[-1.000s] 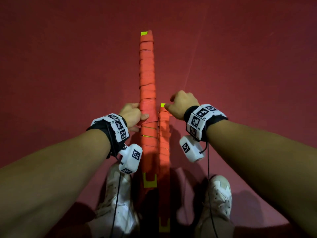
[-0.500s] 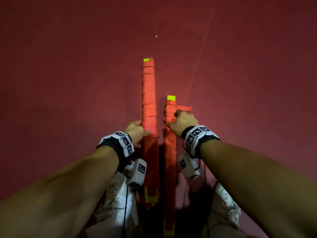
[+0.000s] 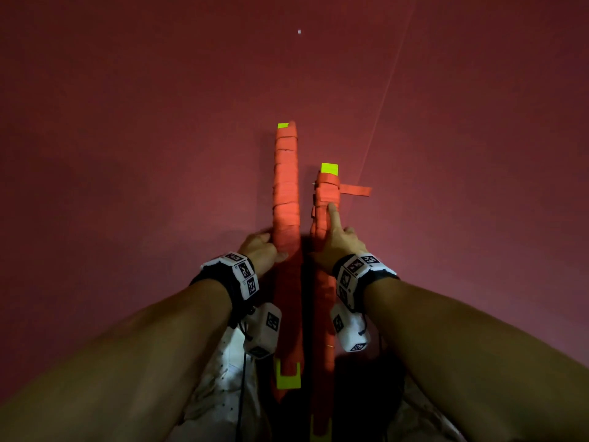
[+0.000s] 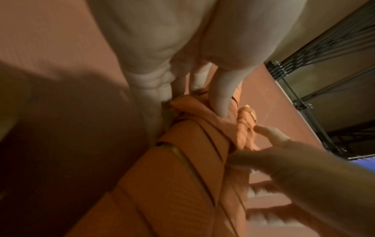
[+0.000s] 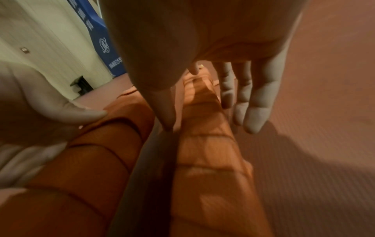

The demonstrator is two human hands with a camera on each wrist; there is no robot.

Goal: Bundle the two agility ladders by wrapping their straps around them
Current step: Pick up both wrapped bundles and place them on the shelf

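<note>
While the right hand lays its straight index finger along the top of the shorter ladder bundle, its other fingers hang loosely spread beside the bundle in the right wrist view, gripping nothing; the finger seems placed to pin the wound strap so it cannot slacken. One loose strap end sticks out sideways to the right near that bundle's far tip, so I judge this wrap unfinished. On the other side, the left hand curls round the longer ladder bundle, thumb on its near face and fingers behind, probably to keep it parallel and close to its neighbour. Both bundles lie side by side on the red floor, a narrow dark gap between them, running away from the person. Counted: two orange ladder bundles, one free strap end, two hands, and two white shoes at the near ends.
</note>
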